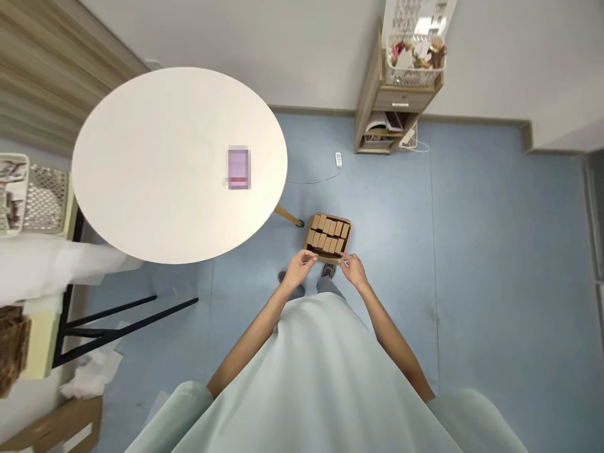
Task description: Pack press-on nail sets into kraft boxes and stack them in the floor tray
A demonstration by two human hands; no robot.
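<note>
A brown open-topped box (327, 258) with rounded corners is in front of my legs, filled with two rows of small brown cardboard boxes (329, 233). At its near left corner, my left hand (299, 269) has thumb and fingers closed on the rim. My right hand (353, 270) pinches the near right corner the same way. A narrow dark gap shows inside the box along its near side. I cannot tell whether the box rests on the floor or hangs above it.
To the left is a white oval table (155, 170) bearing a blurred purple item (238, 168); its wooden leg (289, 216) ends near the box. A white cable with a small device (338, 160) lies on the blue floor. A wooden cabinet (401, 100) is against the wall. Black metal legs (127, 333) stand left.
</note>
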